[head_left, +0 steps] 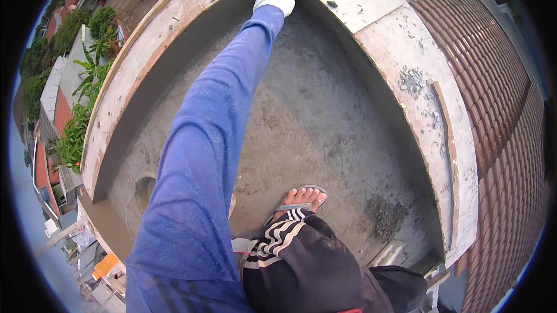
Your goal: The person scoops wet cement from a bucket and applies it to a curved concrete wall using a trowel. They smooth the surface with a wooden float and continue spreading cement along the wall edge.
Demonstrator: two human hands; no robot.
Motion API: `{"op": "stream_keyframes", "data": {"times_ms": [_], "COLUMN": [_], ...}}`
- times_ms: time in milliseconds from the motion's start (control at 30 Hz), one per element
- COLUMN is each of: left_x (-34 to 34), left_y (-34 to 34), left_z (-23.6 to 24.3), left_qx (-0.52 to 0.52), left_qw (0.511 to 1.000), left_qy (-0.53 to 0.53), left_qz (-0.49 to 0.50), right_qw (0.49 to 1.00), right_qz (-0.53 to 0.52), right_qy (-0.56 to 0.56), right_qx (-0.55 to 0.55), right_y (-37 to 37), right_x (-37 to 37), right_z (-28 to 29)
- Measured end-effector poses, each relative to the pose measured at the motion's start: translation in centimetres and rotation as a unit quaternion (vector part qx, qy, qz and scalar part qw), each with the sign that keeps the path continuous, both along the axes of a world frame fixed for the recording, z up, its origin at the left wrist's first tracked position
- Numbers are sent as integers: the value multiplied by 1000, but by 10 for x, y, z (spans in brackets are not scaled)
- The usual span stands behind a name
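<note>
My left hand (272, 0), in a white glove at the end of a blue sleeve, reaches to the far corner of the concrete parapet (377, 12). Its upper finger is extended against the inner corner edge; the other fingers look curled, and whatever they may hold is hidden. The inner walls and floor (319, 116) are grey, mottled cement. Small crumbs of mortar (332, 4) lie on the parapet top near the hand. My right hand is out of view.
My sandalled foot (301, 200) stands on the floor, beside a round opening (143, 188) at left. Rubble (412, 81) and a narrow strip (444, 133) lie on the right parapet. Beyond are a tiled roof (505, 116), trees and rooftops below. An orange object (104, 266) is at lower left.
</note>
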State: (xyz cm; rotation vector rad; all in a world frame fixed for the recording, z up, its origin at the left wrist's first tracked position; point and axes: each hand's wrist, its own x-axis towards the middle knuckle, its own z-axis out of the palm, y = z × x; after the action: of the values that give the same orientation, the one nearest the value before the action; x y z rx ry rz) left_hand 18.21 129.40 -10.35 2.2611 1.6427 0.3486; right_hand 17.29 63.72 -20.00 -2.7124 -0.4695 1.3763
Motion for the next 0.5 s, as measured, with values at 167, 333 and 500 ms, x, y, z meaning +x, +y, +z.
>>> {"op": "stream_keyframes", "data": {"times_ms": [167, 333, 500], "left_x": [7, 13, 34], "left_y": [-4, -8, -109], "left_z": [12, 11, 12], "left_qx": [-35, -48, -41], "left_qw": [999, 995, 998], "left_qy": [18, 83, 4], "left_qz": [13, -20, -46], "right_qw": [1000, 999, 990], "right_qz": [-7, -26, -77], "right_qy": [-5, -35, -102], "right_qx": [-5, -12, -51], "right_y": [-10, -59, -150], "right_x": [9, 45, 108], "right_z": [4, 16, 45]}}
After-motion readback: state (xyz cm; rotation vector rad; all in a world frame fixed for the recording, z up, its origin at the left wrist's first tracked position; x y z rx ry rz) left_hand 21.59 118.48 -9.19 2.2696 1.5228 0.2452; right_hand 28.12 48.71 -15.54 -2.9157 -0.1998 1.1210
